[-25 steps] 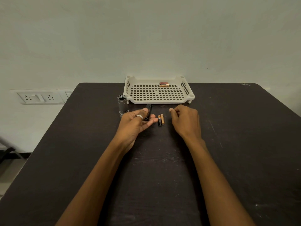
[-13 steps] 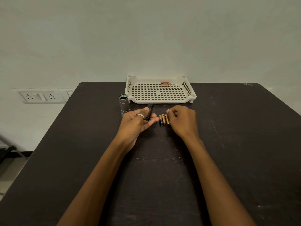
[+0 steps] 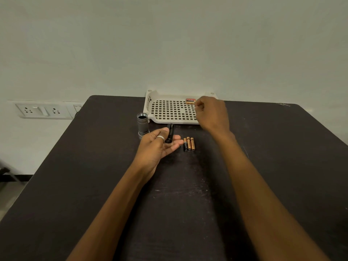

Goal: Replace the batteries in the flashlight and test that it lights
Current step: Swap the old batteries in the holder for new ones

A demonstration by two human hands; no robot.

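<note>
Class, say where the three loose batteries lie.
Head view: the batteries lie side by side on the table, just right of the left hand, nearer than the tray.

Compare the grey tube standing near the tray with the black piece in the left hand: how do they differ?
The grey tube stands upright on the table, open end up; the black piece lies tilted across the left hand. The grey tube is wider, the black piece slimmer. Nothing touches the grey tube, while the left hand grips the black piece. Both are cylindrical.
</note>
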